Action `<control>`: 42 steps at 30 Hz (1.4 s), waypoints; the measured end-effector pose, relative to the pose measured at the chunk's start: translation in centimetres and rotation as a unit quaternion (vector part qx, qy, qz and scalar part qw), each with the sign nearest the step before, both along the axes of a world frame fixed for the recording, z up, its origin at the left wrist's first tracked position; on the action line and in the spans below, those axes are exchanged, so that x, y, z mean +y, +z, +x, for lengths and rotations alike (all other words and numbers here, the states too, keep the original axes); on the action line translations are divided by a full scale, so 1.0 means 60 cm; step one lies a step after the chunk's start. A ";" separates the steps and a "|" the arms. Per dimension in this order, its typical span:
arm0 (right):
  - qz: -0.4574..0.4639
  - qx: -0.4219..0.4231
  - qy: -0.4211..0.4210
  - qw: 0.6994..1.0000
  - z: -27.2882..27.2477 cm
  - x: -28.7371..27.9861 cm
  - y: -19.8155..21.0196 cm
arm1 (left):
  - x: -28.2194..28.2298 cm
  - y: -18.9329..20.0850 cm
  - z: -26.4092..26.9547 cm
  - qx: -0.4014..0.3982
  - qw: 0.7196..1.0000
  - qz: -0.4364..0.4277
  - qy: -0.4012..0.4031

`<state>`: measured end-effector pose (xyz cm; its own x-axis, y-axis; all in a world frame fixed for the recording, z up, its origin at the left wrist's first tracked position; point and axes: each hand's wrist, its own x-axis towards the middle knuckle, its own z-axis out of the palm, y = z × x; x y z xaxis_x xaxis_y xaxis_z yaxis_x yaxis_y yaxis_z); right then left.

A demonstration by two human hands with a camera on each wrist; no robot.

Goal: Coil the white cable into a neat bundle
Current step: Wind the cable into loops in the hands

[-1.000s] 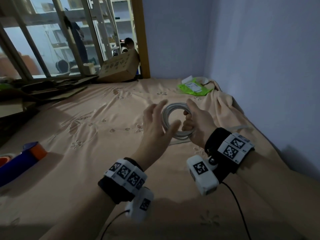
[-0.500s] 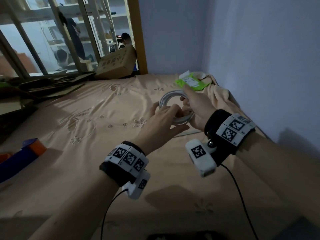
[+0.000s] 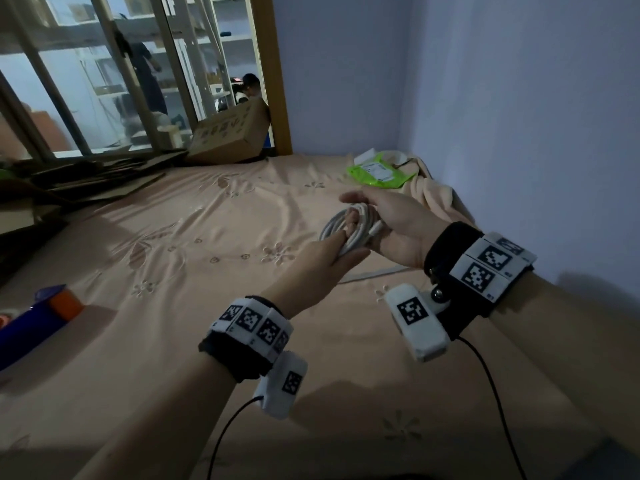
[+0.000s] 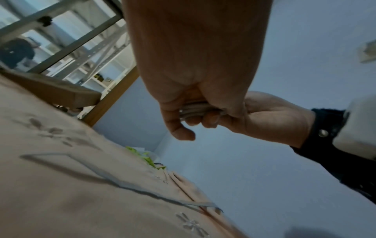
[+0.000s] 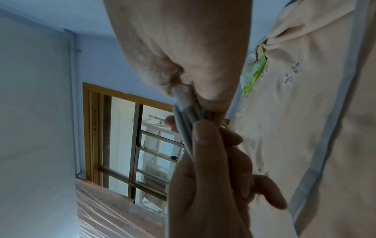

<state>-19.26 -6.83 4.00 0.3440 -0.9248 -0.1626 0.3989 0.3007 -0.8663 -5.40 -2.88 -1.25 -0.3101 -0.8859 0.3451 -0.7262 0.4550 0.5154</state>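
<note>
The white cable (image 3: 349,228) is wound into a small coil, held above the peach bed sheet (image 3: 207,271) between both hands. My left hand (image 3: 325,254) grips the coil's near end, fingers curled round the strands (image 4: 195,111). My right hand (image 3: 391,220) holds the far side, thumb lying over the top and fingers passing under the loops. In the right wrist view the bunched strands (image 5: 187,122) run between my right palm and the left thumb (image 5: 203,145). The coil looks squeezed into a narrow oval.
A flat pale strip (image 3: 374,273) lies on the sheet under my hands. A green packet (image 3: 379,173) sits in the far corner by the blue wall. A cardboard box (image 3: 232,135) leans at the window; a blue and orange object (image 3: 38,320) lies at left.
My left hand went from open beside the round coil to gripping its near end. My right hand turned palm inward, and the coil is pressed into a flatter oval.
</note>
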 end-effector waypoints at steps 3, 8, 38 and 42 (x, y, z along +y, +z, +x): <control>0.008 -0.010 0.001 1.000 -0.005 0.001 0.008 | 0.008 0.005 0.001 0.126 0.990 0.063 -0.019; 0.001 -0.051 0.004 0.999 -0.008 0.002 0.012 | 0.007 0.016 -0.005 0.285 0.949 0.132 -0.019; -0.391 0.346 -0.096 0.848 -0.009 0.008 -0.048 | 0.011 0.044 -0.014 0.407 0.887 0.217 0.042; -0.420 0.354 -0.094 0.830 -0.014 0.006 -0.045 | 0.012 0.043 -0.011 0.424 0.875 0.232 0.035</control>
